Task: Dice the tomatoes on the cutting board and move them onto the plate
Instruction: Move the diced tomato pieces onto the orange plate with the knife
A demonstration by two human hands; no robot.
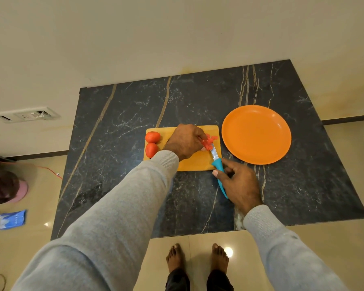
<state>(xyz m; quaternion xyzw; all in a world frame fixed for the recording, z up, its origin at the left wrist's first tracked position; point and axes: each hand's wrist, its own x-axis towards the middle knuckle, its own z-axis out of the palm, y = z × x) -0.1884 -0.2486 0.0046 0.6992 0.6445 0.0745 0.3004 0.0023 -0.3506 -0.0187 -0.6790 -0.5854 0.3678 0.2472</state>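
Orange and round, the plastic plate (256, 134) lies on the right of the dark, gold-veined marble table (124, 122), just beside the pale rectangular wooden cutting board (195, 162); we see its whole face plain orange. On the board's left end two whole red tomatoes sit touching one another, the farther tomato (152, 137) above the nearer tomato (151, 149) in our view. Near the board's right end lies a small heap of cut red tomato pieces (208, 142). Our left hand (186, 143), reaching out of a grey knitted sleeve (114, 206), bends its fingers down over these pieces; its grip is partly closed on them, steadying them on the wood. Our right hand (240, 185) is at the board's near right corner; its grip is wrapped round the blue handle of the steel-bladed knife (220, 171), thumb laid along the handle's left side. The blade runs away from us, its tip among the pieces right beside the left fingertips. Below the table edge two bare feet (198, 259) stand on glossy beige floor tiles (40, 196); a blue packet (11, 219) lies on the floor at the left.
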